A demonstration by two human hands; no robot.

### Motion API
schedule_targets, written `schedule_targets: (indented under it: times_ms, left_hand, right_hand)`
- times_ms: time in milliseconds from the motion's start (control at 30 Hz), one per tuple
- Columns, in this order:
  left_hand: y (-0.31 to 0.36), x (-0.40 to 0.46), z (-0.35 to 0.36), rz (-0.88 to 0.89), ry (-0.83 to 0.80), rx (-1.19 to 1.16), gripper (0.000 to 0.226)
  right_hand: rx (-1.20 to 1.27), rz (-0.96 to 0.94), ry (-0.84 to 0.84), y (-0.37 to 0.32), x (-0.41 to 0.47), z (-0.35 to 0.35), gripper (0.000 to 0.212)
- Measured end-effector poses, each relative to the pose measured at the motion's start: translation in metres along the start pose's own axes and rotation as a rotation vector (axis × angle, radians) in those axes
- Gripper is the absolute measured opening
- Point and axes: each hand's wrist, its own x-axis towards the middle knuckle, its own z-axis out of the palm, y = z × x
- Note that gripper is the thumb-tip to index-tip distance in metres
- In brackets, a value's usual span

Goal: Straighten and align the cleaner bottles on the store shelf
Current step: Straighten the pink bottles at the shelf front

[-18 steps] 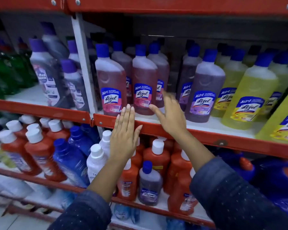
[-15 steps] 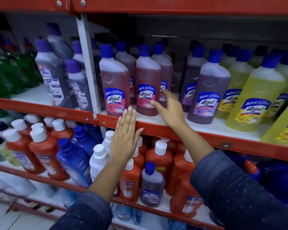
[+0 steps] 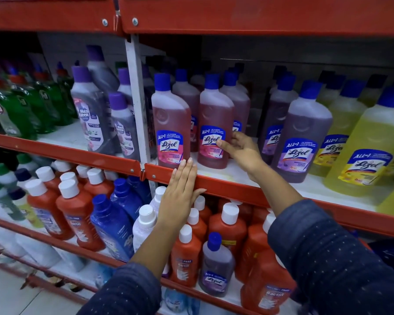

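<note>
Two pink Lizol bottles stand at the front of the middle shelf: one on the left (image 3: 171,119) and one to its right (image 3: 214,114), both upright with labels facing out. My right hand (image 3: 243,151) holds the right pink bottle by its right side, thumb on the label and fingers behind it. My left hand (image 3: 180,192) lies flat against the red shelf edge (image 3: 225,187), fingertips just below the left pink bottle's base, holding nothing. More pink bottles stand behind the front two.
Purple Lizol bottles (image 3: 303,123) and yellow ones (image 3: 369,142) stand to the right. A white upright post (image 3: 137,98) separates grey Max Kleen bottles (image 3: 89,110) and green bottles (image 3: 21,105) on the left. Orange bottles (image 3: 228,226) crowd the shelf below.
My right hand has moved forward from the shelf edge and closed on the right pink bottle. My left hand has slid up slightly against the shelf lip.
</note>
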Motion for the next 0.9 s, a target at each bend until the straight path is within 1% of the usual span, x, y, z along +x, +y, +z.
schedule_targets:
  times_ms: [267, 567, 733, 800, 900]
  left_hand:
    - [0.0, 0.0, 0.001, -0.004, 0.013, -0.011, 0.059]
    - [0.001, 0.0, -0.001, -0.005, -0.006, -0.01, 0.059]
    - [0.001, 0.001, -0.003, -0.016, -0.032, -0.024, 0.06]
    - [0.002, 0.0, -0.004, -0.022, -0.043, -0.033, 0.06]
    - [0.002, 0.0, -0.004, -0.024, -0.044, -0.037, 0.06]
  right_hand:
    - [-0.031, -0.062, -0.06, 0.002, -0.02, -0.007, 0.039]
    - [-0.048, -0.078, -0.055, 0.003, -0.044, -0.008, 0.048]
    - [-0.069, -0.083, -0.034, -0.001, -0.053, -0.004, 0.047]
    - [-0.185, -0.131, -0.011, -0.002, -0.061, -0.004, 0.045]
    - [-0.595, -0.245, 0.065, 0.01, -0.08, -0.013, 0.051]
